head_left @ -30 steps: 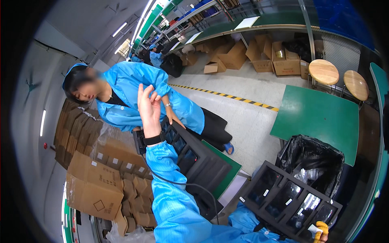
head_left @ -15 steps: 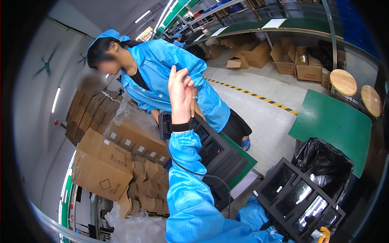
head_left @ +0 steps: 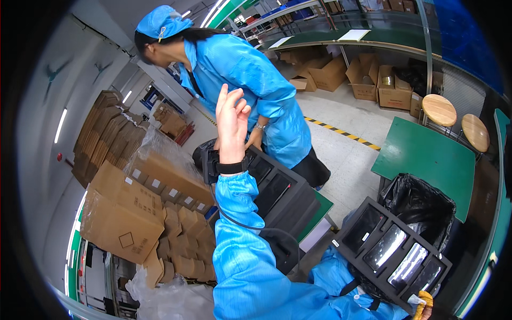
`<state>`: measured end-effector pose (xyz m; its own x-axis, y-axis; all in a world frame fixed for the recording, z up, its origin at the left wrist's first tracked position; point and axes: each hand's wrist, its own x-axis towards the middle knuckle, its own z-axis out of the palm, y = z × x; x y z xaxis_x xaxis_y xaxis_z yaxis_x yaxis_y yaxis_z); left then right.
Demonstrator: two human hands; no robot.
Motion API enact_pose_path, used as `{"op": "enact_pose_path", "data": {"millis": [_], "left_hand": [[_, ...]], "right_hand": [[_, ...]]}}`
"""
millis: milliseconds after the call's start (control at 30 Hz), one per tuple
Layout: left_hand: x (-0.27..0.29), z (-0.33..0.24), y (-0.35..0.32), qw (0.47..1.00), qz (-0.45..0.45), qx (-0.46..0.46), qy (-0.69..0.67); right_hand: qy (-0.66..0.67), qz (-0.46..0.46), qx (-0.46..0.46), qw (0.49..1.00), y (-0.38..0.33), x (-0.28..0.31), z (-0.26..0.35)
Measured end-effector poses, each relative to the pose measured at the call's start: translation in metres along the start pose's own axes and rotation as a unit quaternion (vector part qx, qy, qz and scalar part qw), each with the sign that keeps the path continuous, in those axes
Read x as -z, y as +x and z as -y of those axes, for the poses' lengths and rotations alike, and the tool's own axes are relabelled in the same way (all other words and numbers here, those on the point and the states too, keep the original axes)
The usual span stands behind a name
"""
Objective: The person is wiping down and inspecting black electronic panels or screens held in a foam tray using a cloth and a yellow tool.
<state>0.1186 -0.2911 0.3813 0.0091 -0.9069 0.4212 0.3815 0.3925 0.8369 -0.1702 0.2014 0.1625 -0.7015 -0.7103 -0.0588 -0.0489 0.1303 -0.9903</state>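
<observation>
My left hand [head_left: 232, 125] is raised in the middle of the view, index finger stretched and the others loosely bent, holding nothing. On that wrist sits a black band with a boxy device [head_left: 211, 166] and a cable. At the lower right, my right hand [head_left: 424, 305], in an orange-yellow covering, grips the corner of a black foam tray [head_left: 346, 245]. Several dark, glossy flat screens [head_left: 388, 248] lie in its slots. Beyond my left forearm stands a stack of similar black trays [head_left: 293, 208], partly hidden by my sleeve.
A co-worker in a blue smock [head_left: 240, 69] stands behind the tray stack, hands near its far end. Cardboard boxes [head_left: 125, 213] are piled at left. A black-lined bin [head_left: 421, 200] and a green table [head_left: 426, 160] stand at right, with wooden stools [head_left: 439, 110] behind.
The view has shifted slightly. The co-worker has turned the head away and stands more upright. My left hand stays raised, and the foam tray remains in my right hand.
</observation>
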Motion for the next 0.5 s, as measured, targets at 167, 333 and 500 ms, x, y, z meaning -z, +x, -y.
{"op": "enact_pose_path", "data": {"millis": [167, 333, 500], "left_hand": [[0.011, -0.008, -0.008, 1.000, -0.003, -0.003, 0.002], [0.000, 0.001, -0.037, 0.994, -0.002, -0.073, 0.083], [0.003, -0.039, -0.124, 0.975, 0.125, -0.068, 0.168]], "right_hand": [[0.021, 0.027, -0.034, 0.999, -0.001, 0.011, -0.015], [-0.016, 0.022, 0.017, 0.999, -0.011, 0.000, 0.000], [0.008, 0.094, 0.051, 0.994, 0.008, -0.025, 0.009]]}}
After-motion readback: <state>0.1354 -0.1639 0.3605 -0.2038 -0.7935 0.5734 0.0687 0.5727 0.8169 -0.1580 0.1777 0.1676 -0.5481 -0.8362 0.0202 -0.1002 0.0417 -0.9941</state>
